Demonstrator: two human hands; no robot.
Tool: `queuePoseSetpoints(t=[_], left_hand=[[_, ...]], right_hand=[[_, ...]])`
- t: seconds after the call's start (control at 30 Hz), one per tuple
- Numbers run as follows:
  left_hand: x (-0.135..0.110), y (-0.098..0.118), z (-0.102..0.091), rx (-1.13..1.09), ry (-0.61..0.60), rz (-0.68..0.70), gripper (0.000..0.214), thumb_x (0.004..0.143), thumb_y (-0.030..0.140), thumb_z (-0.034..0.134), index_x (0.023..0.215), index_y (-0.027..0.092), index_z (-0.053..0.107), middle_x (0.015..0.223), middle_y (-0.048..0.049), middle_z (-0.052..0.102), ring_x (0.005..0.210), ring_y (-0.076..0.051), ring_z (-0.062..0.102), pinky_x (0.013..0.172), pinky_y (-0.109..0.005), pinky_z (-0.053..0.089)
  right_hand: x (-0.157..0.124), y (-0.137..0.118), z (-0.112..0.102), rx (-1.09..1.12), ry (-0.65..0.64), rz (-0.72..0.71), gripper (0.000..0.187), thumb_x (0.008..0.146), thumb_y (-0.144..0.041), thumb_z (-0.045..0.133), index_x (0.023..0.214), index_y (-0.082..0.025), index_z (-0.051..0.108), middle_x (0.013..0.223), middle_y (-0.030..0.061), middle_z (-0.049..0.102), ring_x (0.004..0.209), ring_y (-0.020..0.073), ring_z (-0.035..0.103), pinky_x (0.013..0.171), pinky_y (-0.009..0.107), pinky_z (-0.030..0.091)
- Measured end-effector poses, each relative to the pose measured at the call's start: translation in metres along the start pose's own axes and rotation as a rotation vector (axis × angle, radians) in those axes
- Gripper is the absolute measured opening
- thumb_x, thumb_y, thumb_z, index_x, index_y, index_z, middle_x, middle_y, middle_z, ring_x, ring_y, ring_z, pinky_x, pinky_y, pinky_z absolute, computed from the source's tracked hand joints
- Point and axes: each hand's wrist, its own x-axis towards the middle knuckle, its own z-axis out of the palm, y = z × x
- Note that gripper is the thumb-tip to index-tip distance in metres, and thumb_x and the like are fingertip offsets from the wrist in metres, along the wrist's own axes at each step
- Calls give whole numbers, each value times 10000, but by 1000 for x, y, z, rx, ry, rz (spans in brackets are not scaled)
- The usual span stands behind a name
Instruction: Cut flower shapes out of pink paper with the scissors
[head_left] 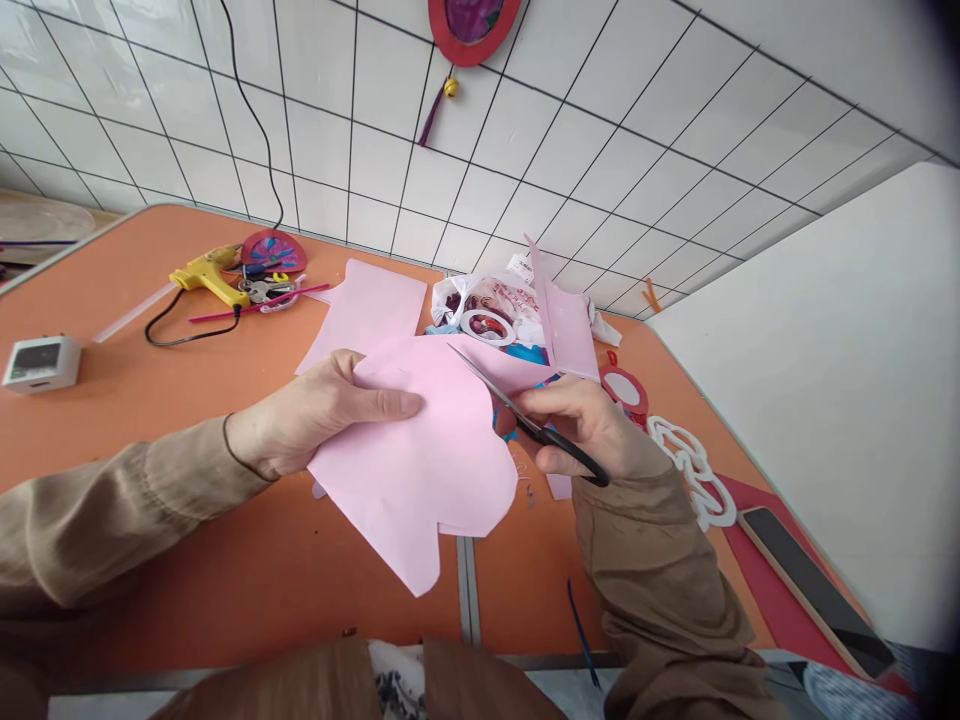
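My left hand (319, 410) pinches a sheet of pink paper (420, 450), thumb on top, and holds it above the table. Its right side is cut into rounded, scalloped curves. In my right hand (592, 425) is a pair of scissors (559, 445) with black handles. The blades lie along the paper's upper right edge, where a strip of pink paper (517, 368) stretches off toward the right. My fingers partly hide the handles, and the lower blade is behind the paper.
Behind the paper are more pink paper (382, 305) and a plastic bag (502, 300) of craft bits. A yellow glue gun (214, 275) with a cord and a white box (43, 362) lie left. White cut-out shapes (694, 465) and a phone (814, 590) lie right. A tiled wall (315, 140) borders the back.
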Motion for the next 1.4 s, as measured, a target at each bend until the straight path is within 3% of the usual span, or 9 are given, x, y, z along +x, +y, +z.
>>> queuePoseSetpoints(t=[0.2,0.5,0.87,1.4], left_hand=[[1,1,-1,-5,-7,2,171,692,226,865,783,96,802,736,-113,784,594,-231,736,513,-275,624],[1,2,0,-15,-12,0,156,686,220,867,754,96,801,727,-112,782,587,-226,732,522,-272,623],[1,1,-1,-32,-25,-16,161,693,216,865,787,101,802,747,-105,785,617,-223,739,556,-274,632],[-1,1,1,-45,-12,-32,172,688,210,862,813,108,802,771,-107,788,644,-228,738,585,-294,627]], right_hand=[[-2,3,-2,-72,-15,2,546,805,-679,653,710,-148,572,563,-43,404,515,84,358,461,241,265],[-2,0,-1,-58,-9,14,543,810,-673,652,730,-140,592,547,-55,389,487,73,340,453,241,255],[-3,5,-5,-132,-26,25,549,813,-677,643,793,-128,646,623,-2,496,561,108,440,508,253,333],[-1,4,-5,-127,-19,5,523,811,-646,665,769,-125,640,551,-37,435,500,88,373,460,242,265]])
